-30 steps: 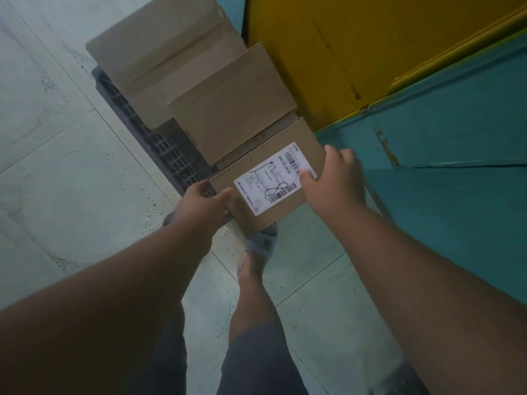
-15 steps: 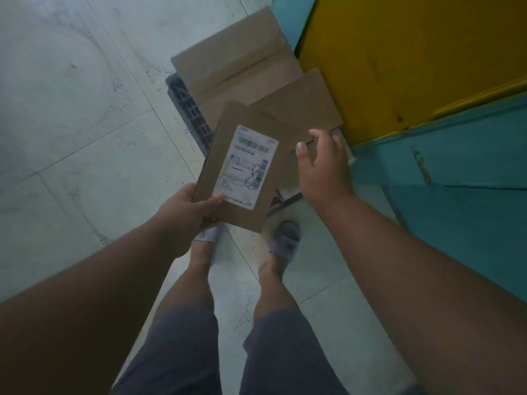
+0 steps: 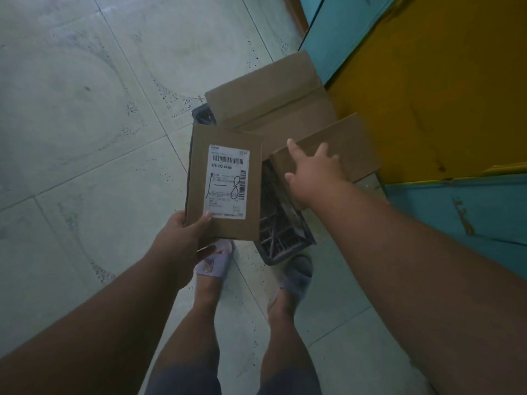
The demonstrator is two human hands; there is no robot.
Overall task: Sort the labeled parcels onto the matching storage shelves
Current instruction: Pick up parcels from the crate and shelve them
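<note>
My left hand (image 3: 182,238) grips the lower left corner of a flat brown parcel (image 3: 253,201), held face up. Its white label (image 3: 226,181) carries barcodes and a handwritten "1-8". My right hand (image 3: 313,178) is spread with fingers apart, lying on the near corner of a second brown parcel (image 3: 350,146) that rests on a dark plastic crate (image 3: 282,235). A larger brown parcel (image 3: 271,92) lies behind it on the same crate.
The crate stands on a pale tiled floor (image 3: 85,109) beside a yellow panel (image 3: 442,81) and teal panels (image 3: 470,209) on the right. My two feet in slippers (image 3: 296,275) stand just in front of the crate.
My left hand has carried the labelled parcel off the stack to the left and turned it upright. My right hand let go of it and now reaches onto the second parcel.
</note>
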